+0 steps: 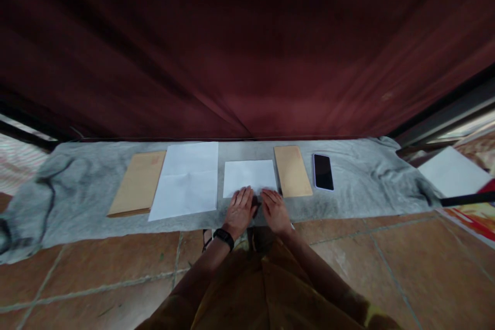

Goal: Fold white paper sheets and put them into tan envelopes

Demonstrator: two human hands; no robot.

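A folded-looking sheet of white paper [250, 175] lies on the grey cloth in front of me. My left hand [238, 210] rests flat on its near edge, fingers stretched out and thumb apart. My right hand [276, 211] lies at the right part of the same edge, its fingers slightly bent and laid on the paper. Neither hand grasps anything that I can see. Just right of the sheet is a brown envelope [293, 171]. Left of it are larger white sheets [189, 183] with a faint crease across them.
A stack of brown envelopes [137, 183] lies at the left, beside the white sheets. A phone [323, 171] with a dark screen lies at the right. The grey cloth [363, 180] covers a narrow surface; a dark red curtain [247, 62] hangs behind it. Tiled floor [116, 263] is below.
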